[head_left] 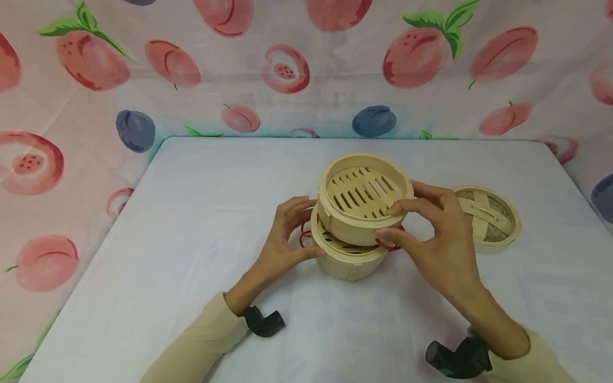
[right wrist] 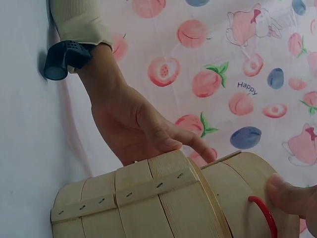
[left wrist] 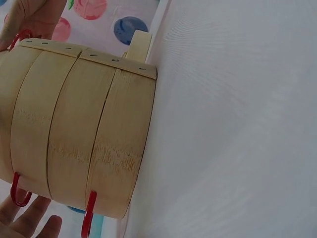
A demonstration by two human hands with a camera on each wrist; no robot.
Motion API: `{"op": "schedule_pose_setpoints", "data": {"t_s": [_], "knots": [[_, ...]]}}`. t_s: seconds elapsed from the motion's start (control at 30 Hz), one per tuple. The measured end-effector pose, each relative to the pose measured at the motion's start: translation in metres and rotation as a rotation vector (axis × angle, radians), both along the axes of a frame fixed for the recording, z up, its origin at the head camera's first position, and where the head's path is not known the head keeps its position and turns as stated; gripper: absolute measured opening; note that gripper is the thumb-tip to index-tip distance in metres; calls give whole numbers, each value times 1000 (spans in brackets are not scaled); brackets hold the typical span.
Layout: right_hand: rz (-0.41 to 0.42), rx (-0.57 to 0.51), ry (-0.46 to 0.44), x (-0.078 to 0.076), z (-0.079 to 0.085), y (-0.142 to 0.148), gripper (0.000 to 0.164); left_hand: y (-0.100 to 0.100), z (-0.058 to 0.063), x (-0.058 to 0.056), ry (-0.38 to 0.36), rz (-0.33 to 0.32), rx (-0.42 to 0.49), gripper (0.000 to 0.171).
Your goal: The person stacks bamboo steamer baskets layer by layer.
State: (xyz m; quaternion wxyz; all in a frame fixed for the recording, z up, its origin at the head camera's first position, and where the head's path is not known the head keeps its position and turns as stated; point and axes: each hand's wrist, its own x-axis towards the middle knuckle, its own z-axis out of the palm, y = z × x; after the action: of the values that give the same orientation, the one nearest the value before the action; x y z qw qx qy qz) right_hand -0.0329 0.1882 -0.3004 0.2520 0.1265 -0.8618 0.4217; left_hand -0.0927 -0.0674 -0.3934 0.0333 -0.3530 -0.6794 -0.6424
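Note:
Two round bamboo steamer baskets are at the middle of the table in the head view. My right hand (head_left: 442,242) pinches the upper basket (head_left: 347,223) at its right side, thumb near a red handle (head_left: 389,246) and fingers at the rim. That basket tilts, showing its slotted floor, and overlaps the top of the lower basket (head_left: 351,270). Around the lower basket's left side curls my left hand (head_left: 280,244), its thumb at the front by the rim. In the right wrist view, the right thumb (right wrist: 292,198) presses the upper basket's wall. Whether the two baskets touch all round is hidden.
A woven bamboo lid (head_left: 493,215) with a strap across its top lies on the table at the right, partly behind my right hand. White cloth covers the table (head_left: 215,223). A fruit-patterned curtain (head_left: 330,69) hangs along the back and sides.

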Motion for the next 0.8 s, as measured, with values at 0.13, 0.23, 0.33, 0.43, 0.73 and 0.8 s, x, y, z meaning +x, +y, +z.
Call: {"op": "schedule_pose_setpoints", "data": {"t_s": [0.13, 0.23, 0.33, 0.43, 0.73, 0.8], "knots": [[8, 4, -15, 3, 0, -1, 38, 0, 3, 2, 13, 9, -5, 88], [16, -4, -22, 4, 1, -2, 38, 0, 6, 3, 8, 2, -1, 89], [27, -15, -28, 5, 1, -3, 38, 0, 9, 3, -5, -9, 5, 90], [34, -20, -34, 6, 2, -3, 37, -1, 12, 3, -11, -15, 8, 91], [67, -41, -58, 10, 3, -5, 36, -3, 20, 3, 37, 22, -52, 100], [68, -37, -57, 10, 2, -5, 37, -3, 21, 4, 54, 33, -76, 100]]}}
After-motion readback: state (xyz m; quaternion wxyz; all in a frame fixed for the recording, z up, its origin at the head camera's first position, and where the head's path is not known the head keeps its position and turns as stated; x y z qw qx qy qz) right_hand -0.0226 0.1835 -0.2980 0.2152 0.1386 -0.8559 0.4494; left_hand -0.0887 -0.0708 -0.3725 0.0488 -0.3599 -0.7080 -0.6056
